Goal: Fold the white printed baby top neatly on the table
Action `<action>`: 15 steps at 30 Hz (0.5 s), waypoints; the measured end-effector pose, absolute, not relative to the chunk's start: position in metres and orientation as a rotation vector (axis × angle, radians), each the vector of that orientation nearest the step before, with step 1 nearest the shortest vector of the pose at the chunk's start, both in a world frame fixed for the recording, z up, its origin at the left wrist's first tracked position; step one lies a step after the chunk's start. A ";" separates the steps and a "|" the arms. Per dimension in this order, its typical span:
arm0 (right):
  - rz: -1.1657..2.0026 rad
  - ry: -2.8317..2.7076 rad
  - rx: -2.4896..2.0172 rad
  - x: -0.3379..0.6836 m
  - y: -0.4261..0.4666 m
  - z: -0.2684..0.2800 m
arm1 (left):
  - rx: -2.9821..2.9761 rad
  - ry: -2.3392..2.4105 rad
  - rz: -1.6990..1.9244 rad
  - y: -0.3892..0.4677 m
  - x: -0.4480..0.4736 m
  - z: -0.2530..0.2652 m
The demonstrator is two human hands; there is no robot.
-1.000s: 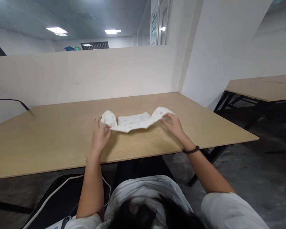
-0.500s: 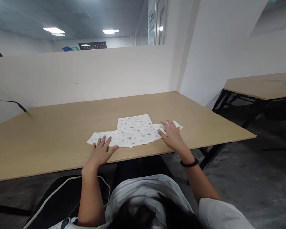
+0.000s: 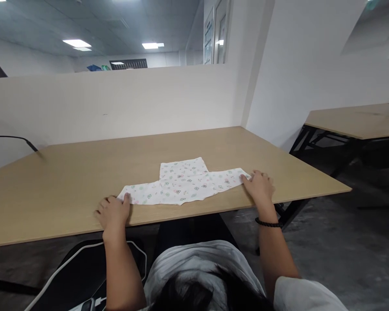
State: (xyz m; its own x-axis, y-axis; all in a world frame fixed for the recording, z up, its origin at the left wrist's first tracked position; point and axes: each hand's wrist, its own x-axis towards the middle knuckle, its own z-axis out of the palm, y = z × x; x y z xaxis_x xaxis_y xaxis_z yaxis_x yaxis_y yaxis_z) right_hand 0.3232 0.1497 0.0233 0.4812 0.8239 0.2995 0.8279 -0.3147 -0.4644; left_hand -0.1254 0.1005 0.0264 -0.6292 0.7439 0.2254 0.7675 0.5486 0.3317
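1. In the head view, a little white shirt (image 3: 188, 183) with small colored pictures lies flat on the wooden table (image 3: 84, 172), near the front edge. Its two sleeves stretch out sideways.
2. The left hand (image 3: 113, 212) is at the end of one sleeve, with its thumb on the tip. Its fingers are bent, and I cannot tell if they pinch the cloth.
3. The right hand (image 3: 259, 188) is at the other sleeve's end, thumb touching it. I cannot tell if it pinches either.
4. A dark beaded bracelet (image 3: 268, 223) circles the right wrist.
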 end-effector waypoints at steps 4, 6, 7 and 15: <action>0.027 -1.351 -2.310 0.326 0.153 0.024 | -1.412 -2.655 -0.521 0.101 -0.124 0.024; 0.055 -1.376 -2.173 0.320 0.154 0.027 | -1.517 -2.624 -0.531 0.100 -0.123 0.024; 0.069 -1.376 -2.072 0.314 0.154 0.029 | -1.575 -2.611 -0.560 0.099 -0.123 0.025; 0.197 -1.604 -1.346 0.219 0.151 0.047 | -1.570 -2.605 -0.982 0.096 -0.127 0.025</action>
State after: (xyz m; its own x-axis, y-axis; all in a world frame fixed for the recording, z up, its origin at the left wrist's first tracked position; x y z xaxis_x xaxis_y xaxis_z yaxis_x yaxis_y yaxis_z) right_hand 0.2188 0.1507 0.0474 0.1100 0.8167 0.5664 0.6550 0.3690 -0.6594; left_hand -0.1265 0.0962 0.0248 -0.5163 0.8168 0.2574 0.7835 0.3292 0.5270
